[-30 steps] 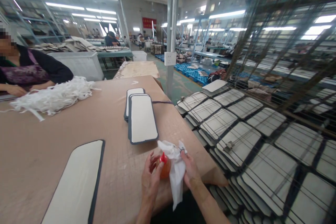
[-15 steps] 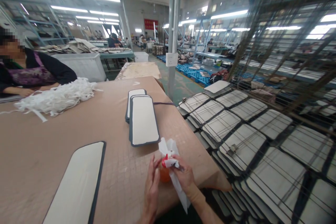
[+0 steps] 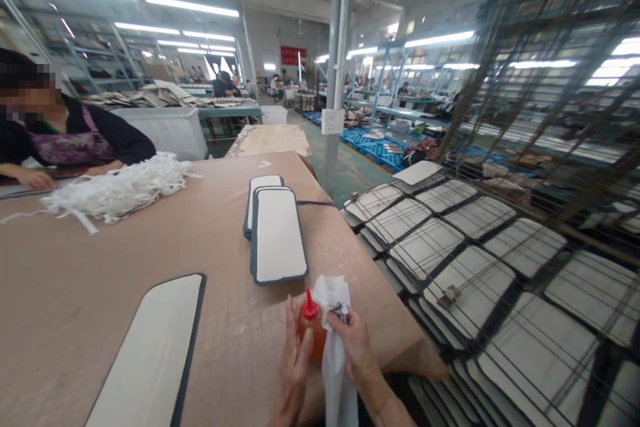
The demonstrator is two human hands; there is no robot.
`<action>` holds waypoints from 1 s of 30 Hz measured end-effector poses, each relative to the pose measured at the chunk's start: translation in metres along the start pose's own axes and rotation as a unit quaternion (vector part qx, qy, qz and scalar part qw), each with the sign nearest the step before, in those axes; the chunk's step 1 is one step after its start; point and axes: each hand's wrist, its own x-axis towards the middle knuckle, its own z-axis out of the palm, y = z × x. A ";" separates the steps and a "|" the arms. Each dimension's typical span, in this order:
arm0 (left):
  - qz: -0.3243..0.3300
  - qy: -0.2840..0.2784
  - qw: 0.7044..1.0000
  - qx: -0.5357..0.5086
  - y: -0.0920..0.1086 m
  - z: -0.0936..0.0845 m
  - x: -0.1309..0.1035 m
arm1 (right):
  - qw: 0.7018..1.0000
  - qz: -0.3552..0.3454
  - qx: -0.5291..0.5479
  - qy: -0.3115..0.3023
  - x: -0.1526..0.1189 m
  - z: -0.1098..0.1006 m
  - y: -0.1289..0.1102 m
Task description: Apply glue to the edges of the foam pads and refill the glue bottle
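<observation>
My left hand (image 3: pixel 294 353) is closed around the side of an orange glue bottle (image 3: pixel 319 340) with a pointed red nozzle. The bottle stands roughly upright near the table's corner. Pinched in my right hand (image 3: pixel 354 340), just right of the bottle, is a white cloth (image 3: pixel 336 370) with dark smears at the fingers; it hangs down below the hand. Beyond my hands lies a stack of cream panels (image 3: pixel 280 233) with dark edges. A larger cream panel (image 3: pixel 150 347) rests on the table to the left.
A brown-covered table (image 3: pixel 235 320) spreads before me. White strips (image 3: pixel 123 190) are heaped at its far left, beside a co-worker (image 3: pixel 75 133). A wire rack (image 3: pixel 470 273) carrying rows of cream panels stands along the right edge. A post (image 3: pixel 337 80) rises beyond the table.
The white cloth has moved off the bottle's red nozzle to its right side, so the nozzle now shows uncovered. My left hand stays at the bottle. The view has shifted slightly.
</observation>
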 end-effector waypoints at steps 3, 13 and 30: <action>-0.004 0.006 1.000 -0.012 0.001 -0.012 0.008 | 0.998 0.027 0.047 0.012 -0.014 0.011 0.003; 0.050 -0.032 0.998 -0.028 -0.001 -0.044 0.029 | 0.988 0.097 0.122 -0.007 -0.040 0.030 0.016; 0.090 -0.084 0.957 0.264 0.003 -0.085 0.027 | 0.984 0.088 0.146 -0.049 -0.007 0.005 -0.042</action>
